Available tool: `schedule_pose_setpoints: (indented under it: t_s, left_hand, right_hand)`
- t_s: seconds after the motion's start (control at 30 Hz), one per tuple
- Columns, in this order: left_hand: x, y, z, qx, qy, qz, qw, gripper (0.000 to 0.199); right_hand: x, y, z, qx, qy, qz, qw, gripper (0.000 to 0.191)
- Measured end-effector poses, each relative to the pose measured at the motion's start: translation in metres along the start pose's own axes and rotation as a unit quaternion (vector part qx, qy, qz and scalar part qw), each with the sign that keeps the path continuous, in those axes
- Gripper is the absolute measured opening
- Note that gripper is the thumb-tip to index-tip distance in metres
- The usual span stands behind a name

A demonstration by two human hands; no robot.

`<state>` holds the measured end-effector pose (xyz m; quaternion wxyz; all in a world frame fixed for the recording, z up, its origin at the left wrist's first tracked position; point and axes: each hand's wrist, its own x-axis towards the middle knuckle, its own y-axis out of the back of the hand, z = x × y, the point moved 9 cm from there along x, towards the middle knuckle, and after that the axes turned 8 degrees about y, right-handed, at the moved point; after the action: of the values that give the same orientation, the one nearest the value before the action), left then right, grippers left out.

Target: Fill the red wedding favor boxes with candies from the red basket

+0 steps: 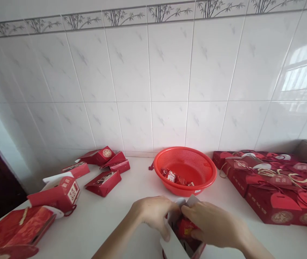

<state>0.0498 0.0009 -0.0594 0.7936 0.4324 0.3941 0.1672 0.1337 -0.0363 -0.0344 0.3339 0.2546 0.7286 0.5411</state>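
An opened red gift box (pixel 179 246) with white inner flaps stands on the white counter at the bottom of the view. My left hand (pixel 156 214) grips its left wall, thumb outside and fingertips near the upper flap. Fingers of my right hand (pixel 212 223) reach into the opening and close around a shiny red packet (pixel 185 229) with yellow print. Part of the packet and the box's lower contents are hidden. Just behind the box sits a red plastic colander (pixel 185 190), holding several small red-wrapped pieces (pixel 171 176) at its bottom left.
Closed red gift boxes (pixel 261 201) with cord ties are packed in rows at the right. Several folded-open or flattened red boxes (pixel 103 183) lie scattered at the left, with a red bag-like carton (pixel 15 228) nearest the front. A tiled wall (pixel 169 122) bounds the counter's back.
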Motion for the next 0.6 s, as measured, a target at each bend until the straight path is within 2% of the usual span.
schedule_pose_setpoints:
  t_s: [0.6]
  left_hand:
    - [0.011, -0.005, -0.006, -0.03, -0.017, -0.007, 0.999, 0.063]
  right_hand:
    - [0.003, -0.001, 0.005, 0.022, 0.004, -0.009, 1.0, 0.028]
